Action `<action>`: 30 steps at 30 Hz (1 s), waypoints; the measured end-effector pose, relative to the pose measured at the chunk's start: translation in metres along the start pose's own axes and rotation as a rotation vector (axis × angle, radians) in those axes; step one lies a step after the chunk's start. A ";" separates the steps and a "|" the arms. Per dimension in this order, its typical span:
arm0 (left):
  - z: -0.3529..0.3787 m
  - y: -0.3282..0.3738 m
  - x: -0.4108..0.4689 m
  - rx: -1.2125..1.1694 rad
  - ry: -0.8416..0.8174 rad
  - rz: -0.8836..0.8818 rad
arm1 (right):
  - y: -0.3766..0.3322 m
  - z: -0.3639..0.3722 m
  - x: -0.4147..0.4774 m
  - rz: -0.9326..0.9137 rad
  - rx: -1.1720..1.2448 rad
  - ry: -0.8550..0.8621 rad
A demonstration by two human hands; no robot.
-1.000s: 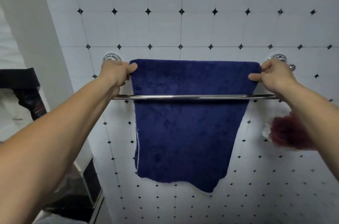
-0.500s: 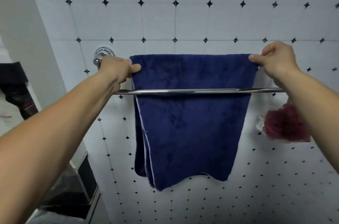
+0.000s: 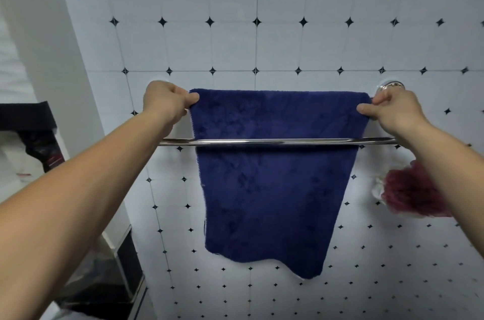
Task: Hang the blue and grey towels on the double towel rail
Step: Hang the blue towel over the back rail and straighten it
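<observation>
Two hands are at work in the head view, the only one given; the left hand (image 3: pixel 167 101) pinches the upper left corner of the blue towel (image 3: pixel 272 188) between thumb and curled fingers; the right hand (image 3: pixel 392 112) pinches the upper right corner likewise; the towel lies folded over the rear bar of the double towel rail (image 3: pixel 262 141), close to the tiled wall (image 3: pixel 288 44), and hangs behind the bare nearer bar; its fold runs level, left to right, along the rail; its long axis drops straight down, the lower hem uneven and lowest at the right; the step in hand looks to be spreading and squaring this towel; next, I judge, both hands must let go and fetch the grey towel, not in view, for the nearer bar.
</observation>
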State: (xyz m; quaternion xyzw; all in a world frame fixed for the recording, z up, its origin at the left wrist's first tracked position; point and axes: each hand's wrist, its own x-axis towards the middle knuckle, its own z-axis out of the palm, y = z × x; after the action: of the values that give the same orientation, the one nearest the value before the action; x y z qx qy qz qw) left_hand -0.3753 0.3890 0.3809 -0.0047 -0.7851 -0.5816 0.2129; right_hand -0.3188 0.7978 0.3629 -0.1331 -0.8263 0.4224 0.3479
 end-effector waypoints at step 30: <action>0.017 -0.002 0.006 1.067 -0.081 0.709 | -0.032 0.010 0.002 -0.512 -0.914 -0.027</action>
State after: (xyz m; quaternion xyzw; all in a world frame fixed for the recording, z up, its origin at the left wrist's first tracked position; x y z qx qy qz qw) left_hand -0.3873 0.4027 0.3768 -0.1791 -0.9248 -0.0045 0.3355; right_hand -0.3253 0.7735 0.3847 -0.0597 -0.9368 -0.0781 0.3356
